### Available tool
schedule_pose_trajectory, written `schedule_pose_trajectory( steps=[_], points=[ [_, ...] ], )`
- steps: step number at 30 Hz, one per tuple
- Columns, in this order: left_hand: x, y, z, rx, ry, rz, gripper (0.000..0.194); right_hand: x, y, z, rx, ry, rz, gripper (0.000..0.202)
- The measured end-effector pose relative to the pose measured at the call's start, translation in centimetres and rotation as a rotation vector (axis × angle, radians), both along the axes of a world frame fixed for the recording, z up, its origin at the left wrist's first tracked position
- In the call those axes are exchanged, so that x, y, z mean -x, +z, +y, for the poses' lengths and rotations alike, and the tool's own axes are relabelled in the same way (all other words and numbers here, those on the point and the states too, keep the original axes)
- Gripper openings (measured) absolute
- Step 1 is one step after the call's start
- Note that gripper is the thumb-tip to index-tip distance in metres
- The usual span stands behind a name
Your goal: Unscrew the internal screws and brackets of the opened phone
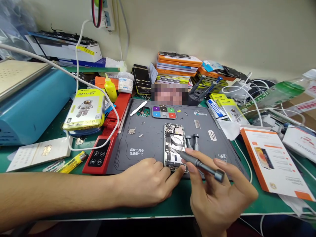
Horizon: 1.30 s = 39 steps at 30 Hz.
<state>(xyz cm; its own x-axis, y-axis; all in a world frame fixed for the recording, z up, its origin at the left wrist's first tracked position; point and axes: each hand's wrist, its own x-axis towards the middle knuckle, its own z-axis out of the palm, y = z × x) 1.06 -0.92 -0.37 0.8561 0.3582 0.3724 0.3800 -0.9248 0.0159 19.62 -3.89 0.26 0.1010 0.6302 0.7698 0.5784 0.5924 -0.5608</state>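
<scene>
One right hand (217, 184) gripping one screwdriver (201, 164); one left hand (150, 181), loosely curled, seemingly touching one phone (174, 144).

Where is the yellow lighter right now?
In the head view, the yellow lighter lies on the person's left, on the green tabletop, just left of the lower end of the red device.
</scene>
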Motion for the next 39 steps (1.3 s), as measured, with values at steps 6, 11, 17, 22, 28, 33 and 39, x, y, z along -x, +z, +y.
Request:
schedule_pose_trajectory(
  steps=[6, 11, 17, 22, 28, 33, 39],
  points=[
    [-0.2, -0.4, 0.1, -0.031, -0.021, -0.039, 0.009, 0.2, 0.0, 0.0, 0.192, 0.129, -0.281, 0.037],
    [-0.2, -0.9, 0.3, -0.077, -0.040, -0.080, 0.009, -0.1, -0.3, 0.2, 0.282, 0.229, -0.290, 0.033],
    [-0.3, -0.9, 0.3, -0.078, -0.043, -0.106, 0.013, -0.2, -0.3, 0.2, 0.328, 0.300, -0.243, 0.036],
    [-0.3, -0.4, 0.3, 0.006, -0.024, -0.102, 0.019, -0.1, 0.0, -0.3, 0.284, 0.171, -0.144, 0.036],
    [-0.1, 0.9, 0.7, 0.255, 0.015, -0.056, 0.036, -0.1, 0.4, -1.2, 0.266, -0.027, 0.394, 0.038],
    [0.0, 1.0, 0.7, 0.316, 0.020, -0.072, 0.036, -0.4, 0.6, -1.0, 0.332, -0.012, 0.772, 0.037],
    [0.1, 1.2, 0.7, 0.365, 0.014, -0.080, 0.034, -0.4, 0.4, -1.2, 0.404, 0.033, 0.784, 0.048]
  ],
)
